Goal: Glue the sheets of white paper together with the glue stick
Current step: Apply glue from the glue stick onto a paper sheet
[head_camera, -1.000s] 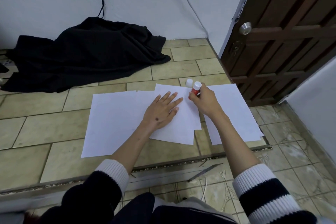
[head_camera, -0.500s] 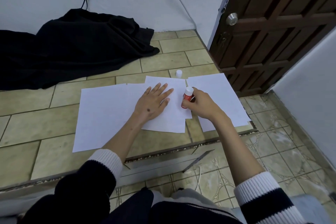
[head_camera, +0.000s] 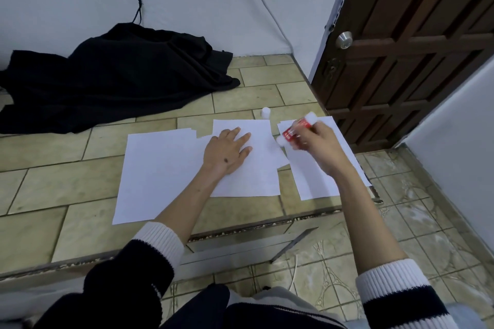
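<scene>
Three white paper sheets lie on a raised tiled step: a large left sheet [head_camera: 157, 173], a middle sheet [head_camera: 256, 168] overlapping it, and a right sheet [head_camera: 315, 181]. My left hand [head_camera: 227, 151] rests flat with fingers spread on the middle sheet. My right hand [head_camera: 318, 141] grips a red glue stick [head_camera: 295, 129], tilted with its white tip down at the middle sheet's right edge. The image is blurred there. The white cap [head_camera: 265, 112] stands on the tiles just beyond the sheets.
A heap of black cloth [head_camera: 115, 77] lies at the back left against the wall. A dark wooden door [head_camera: 406, 43] stands at the right. The step's front edge [head_camera: 240, 232] runs below the sheets, with lower patterned floor tiles and my knees beneath.
My right hand has tipped the glue stick over from upright, so its white tip now points down-left at the middle sheet's right edge. My left hand stays flat on the sheet.
</scene>
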